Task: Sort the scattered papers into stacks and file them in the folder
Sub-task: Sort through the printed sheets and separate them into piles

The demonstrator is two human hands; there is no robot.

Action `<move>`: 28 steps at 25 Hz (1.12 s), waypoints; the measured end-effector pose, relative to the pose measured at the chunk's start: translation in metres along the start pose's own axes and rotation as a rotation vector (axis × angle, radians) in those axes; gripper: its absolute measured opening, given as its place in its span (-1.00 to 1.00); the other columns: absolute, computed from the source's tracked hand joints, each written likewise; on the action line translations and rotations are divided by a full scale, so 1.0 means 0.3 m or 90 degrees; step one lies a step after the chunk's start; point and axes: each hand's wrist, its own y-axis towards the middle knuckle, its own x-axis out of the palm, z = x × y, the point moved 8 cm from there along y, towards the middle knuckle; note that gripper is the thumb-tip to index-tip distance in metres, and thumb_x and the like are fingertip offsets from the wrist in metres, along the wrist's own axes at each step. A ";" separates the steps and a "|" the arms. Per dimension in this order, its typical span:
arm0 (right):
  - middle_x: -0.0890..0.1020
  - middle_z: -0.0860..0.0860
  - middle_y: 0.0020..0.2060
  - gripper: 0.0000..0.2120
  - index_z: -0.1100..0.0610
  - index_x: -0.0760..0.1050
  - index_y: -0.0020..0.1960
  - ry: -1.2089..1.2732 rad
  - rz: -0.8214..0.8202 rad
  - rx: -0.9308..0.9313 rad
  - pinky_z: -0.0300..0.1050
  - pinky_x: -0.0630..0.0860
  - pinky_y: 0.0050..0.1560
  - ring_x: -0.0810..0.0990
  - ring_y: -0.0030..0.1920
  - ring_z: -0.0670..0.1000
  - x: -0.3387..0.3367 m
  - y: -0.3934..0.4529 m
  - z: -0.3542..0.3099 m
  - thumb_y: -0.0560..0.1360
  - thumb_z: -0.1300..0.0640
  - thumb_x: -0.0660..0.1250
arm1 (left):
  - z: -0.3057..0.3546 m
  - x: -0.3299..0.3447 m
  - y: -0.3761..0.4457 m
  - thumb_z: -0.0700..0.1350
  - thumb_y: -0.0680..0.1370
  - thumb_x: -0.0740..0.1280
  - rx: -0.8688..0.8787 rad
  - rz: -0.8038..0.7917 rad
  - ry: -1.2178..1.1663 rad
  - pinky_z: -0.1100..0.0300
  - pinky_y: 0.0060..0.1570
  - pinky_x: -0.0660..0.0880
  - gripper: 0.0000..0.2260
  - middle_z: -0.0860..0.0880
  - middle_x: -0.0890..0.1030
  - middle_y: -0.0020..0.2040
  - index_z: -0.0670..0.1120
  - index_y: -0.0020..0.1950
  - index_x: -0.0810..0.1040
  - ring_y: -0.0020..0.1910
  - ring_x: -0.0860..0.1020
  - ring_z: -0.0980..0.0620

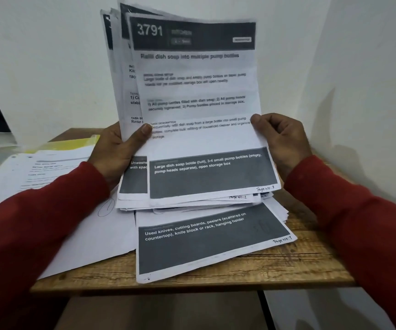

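At the far left of the wooden table (pixel 287 265) lies a yellow-edged clear folder (pixel 73 142), with a loose sheet of printed paper (pixel 47 167) resting on it and spreading toward the near edge. Just right of that, the left hand (pixel 115 152), in a red sleeve (pixel 37 234), clamps the left margin of a sheaf of papers (pixel 197 110) held nearly upright above the table: the thumb (pixel 142 132) presses flat on the front sheet, while the other fingers are hidden behind the sheaf. The front sheet carries the number 3791 in a dark header and a handwritten "Page No: 3" at its lower right corner; other sheets fan out behind it on the left. Below the sheaf, a flat pile of pages (pixel 206 241) sits on the table, its top sheet marked "Page No: 7" and overhanging the near edge a little. On the right, the right hand (pixel 285 141) pinches the right margin of the sheaf, thumb in front, fingers curled closed behind the paper. A white wall (pixel 335 67) stands behind the table.
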 end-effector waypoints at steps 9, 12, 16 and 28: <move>0.51 0.12 -0.31 -0.61 0.26 0.46 -0.25 -0.056 0.236 0.052 0.03 0.46 -0.23 0.45 -0.28 0.05 -0.248 0.100 0.111 0.32 -0.10 0.35 | -0.025 -0.244 0.050 -0.15 0.60 0.37 -0.010 0.261 0.047 0.27 -0.06 0.57 -0.93 0.24 0.69 -0.18 0.04 0.01 0.59 -0.15 0.65 0.25; 0.58 0.12 -0.29 -0.71 0.23 0.51 -0.28 -0.071 0.252 0.090 0.13 0.58 -0.22 0.52 -0.28 0.07 -0.256 0.090 0.130 0.38 -0.01 0.35 | -0.034 -0.277 0.048 -0.16 0.60 0.37 -0.018 0.308 0.030 0.26 -0.08 0.58 -0.92 0.19 0.66 -0.10 0.02 0.02 0.58 -0.16 0.64 0.25; 0.63 0.11 -0.24 -0.78 0.14 0.56 -0.30 -0.113 0.252 0.112 0.03 0.59 -0.28 0.60 -0.23 0.10 -0.267 0.094 0.138 0.48 0.06 0.34 | -0.025 -0.291 0.050 -0.15 0.61 0.36 0.000 0.341 0.001 0.23 -0.05 0.61 -0.85 0.09 0.66 0.01 -0.06 0.17 0.57 -0.12 0.66 0.19; 0.72 0.04 -0.10 -0.86 0.02 0.66 -0.14 -0.243 0.013 0.139 0.11 0.61 0.11 0.69 -0.04 0.12 -0.080 0.061 0.189 0.55 0.15 0.36 | 0.061 -0.345 0.037 -0.11 0.57 0.36 0.067 0.421 -0.013 0.20 -0.01 0.60 -0.95 0.20 0.69 -0.10 0.02 0.01 0.58 -0.07 0.67 0.17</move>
